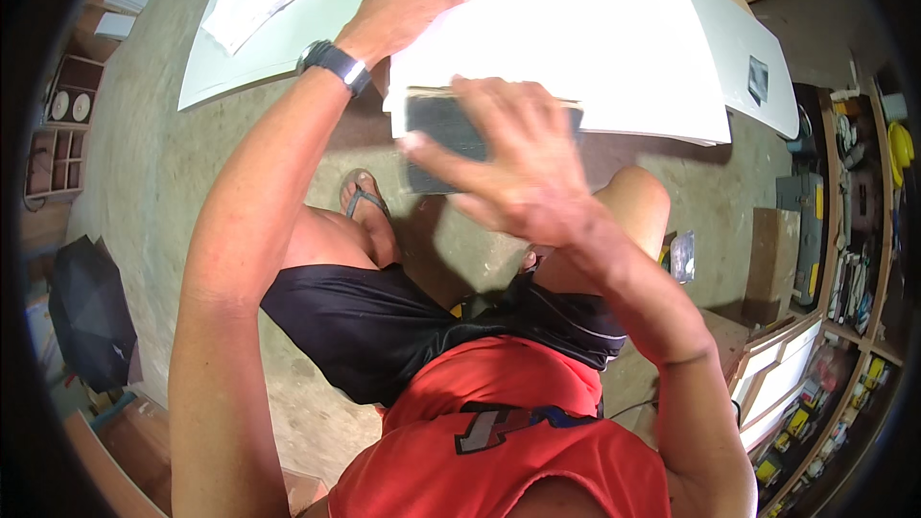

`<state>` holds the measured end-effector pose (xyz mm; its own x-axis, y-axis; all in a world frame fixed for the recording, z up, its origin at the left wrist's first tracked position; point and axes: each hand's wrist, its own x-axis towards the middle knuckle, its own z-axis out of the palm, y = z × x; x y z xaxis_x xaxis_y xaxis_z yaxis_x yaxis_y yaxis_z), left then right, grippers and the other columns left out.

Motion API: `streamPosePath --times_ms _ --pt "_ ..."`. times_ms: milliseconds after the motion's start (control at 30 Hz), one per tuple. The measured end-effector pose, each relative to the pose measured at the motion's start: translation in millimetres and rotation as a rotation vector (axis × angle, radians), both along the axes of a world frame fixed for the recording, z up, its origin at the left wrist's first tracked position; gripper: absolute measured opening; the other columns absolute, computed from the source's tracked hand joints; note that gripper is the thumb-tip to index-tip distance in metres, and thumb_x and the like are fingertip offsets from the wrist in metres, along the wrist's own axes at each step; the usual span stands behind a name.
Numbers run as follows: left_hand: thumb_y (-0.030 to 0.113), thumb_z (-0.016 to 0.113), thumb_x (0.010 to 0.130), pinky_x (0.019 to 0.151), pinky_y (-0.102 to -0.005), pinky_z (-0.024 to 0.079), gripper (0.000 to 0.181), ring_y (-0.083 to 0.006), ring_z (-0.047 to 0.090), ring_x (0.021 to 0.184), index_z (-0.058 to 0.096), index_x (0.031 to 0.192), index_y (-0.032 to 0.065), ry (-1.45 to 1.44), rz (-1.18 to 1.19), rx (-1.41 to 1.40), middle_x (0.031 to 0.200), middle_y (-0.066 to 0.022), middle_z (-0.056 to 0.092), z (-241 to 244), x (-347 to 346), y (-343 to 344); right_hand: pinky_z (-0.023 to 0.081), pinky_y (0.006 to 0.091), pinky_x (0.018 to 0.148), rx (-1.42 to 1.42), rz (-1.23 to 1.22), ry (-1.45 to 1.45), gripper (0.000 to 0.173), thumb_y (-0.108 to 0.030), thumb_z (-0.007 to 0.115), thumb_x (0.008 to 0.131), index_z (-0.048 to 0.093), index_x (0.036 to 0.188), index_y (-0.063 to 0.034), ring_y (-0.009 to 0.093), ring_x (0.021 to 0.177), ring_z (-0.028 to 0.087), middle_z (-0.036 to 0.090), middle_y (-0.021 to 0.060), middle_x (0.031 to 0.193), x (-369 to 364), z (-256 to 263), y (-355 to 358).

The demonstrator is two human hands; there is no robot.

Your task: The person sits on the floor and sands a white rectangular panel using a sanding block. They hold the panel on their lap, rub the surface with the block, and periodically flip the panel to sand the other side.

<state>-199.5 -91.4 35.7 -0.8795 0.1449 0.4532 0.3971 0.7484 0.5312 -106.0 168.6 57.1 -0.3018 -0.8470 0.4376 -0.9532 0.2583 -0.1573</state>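
Note:
A bright white panel (575,36) lies before me, its near edge overhanging the floor. My left hand (414,3) rests on its left part with fingers spread; a watch is on that wrist. At the panel's near left edge, my right hand (514,158), slightly blurred, lies over a dark, flat rectangular block or sheet (442,126) with a thin tan edge. Its thumb and fingers spread across the top face. What lies under the dark piece is hidden. How firmly the hand grips it is hard to see.
Pale boards extend left (266,65) and right (748,50) of the white panel. Wooden shelves (827,230) with tools line the right side, near a cardboard-brown box (770,259) and a toolbox (809,230). A black umbrella (92,313) stands at left. My knees are below the panel.

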Motion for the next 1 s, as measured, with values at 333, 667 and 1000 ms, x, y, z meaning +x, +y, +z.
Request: streamPosePath --times_ms 333,667,1000 --pt "0.029 0.073 0.088 0.118 -0.0515 0.038 0.062 -0.0484 0.043 0.141 0.059 0.135 -0.0089 0.073 -0.004 0.101 0.144 -0.0343 0.054 4.9 -1.5 12.6 0.040 0.0573 0.107 -0.057 -0.193 0.093 0.076 -0.022 0.087 0.055 0.074 0.129 -0.0270 0.043 0.128 0.053 0.052 0.0235 0.146 -20.4 -1.0 77.7" --pt "0.031 0.072 0.088 0.118 -0.0524 0.038 0.064 -0.0494 0.044 0.140 0.058 0.136 -0.0098 0.108 0.096 0.057 0.144 -0.0361 0.052 -6.8 -5.7 9.9 0.042 0.0562 0.104 0.035 -0.080 0.060 0.076 -0.026 0.088 0.059 0.072 0.133 -0.0311 0.041 0.126 0.053 0.052 0.0229 0.146 5.5 16.5 -12.3" --pt "0.035 0.071 0.089 0.116 -0.0515 0.039 0.059 -0.0478 0.045 0.138 0.064 0.130 -0.0068 0.126 0.189 0.062 0.144 -0.0322 0.054 -10.0 -6.4 17.5 0.042 0.0551 0.103 -0.028 -0.174 0.047 0.074 -0.021 0.090 0.055 0.076 0.128 -0.0245 0.042 0.125 0.056 0.053 0.0248 0.145 -4.2 13.7 31.4"
